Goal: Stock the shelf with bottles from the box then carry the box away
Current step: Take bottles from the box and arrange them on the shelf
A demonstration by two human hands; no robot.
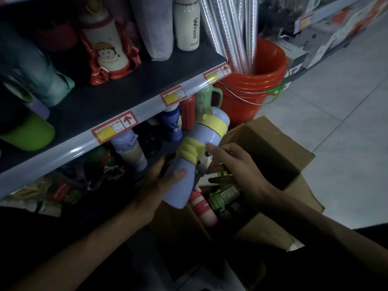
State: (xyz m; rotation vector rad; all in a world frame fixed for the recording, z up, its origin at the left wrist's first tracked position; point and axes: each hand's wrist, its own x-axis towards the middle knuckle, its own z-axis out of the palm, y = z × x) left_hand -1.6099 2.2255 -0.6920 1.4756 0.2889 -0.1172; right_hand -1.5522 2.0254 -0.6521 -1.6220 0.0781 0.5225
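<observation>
The lilac bottle hangs over the cardboard box, left hand wrapped round its base, right hand gripping its yellow band, cap end tilted toward the lower shelf just ahead

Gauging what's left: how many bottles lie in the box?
2: a pink bottle at the left of the box, a green bottle beside it, below the right hand. More may be hidden.

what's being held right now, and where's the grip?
The purple bottle, in both hands. The left hand grips its lower body, thumb across the front; the right hand pinches it mid-body at the yellow band, by the dangling charm.
</observation>
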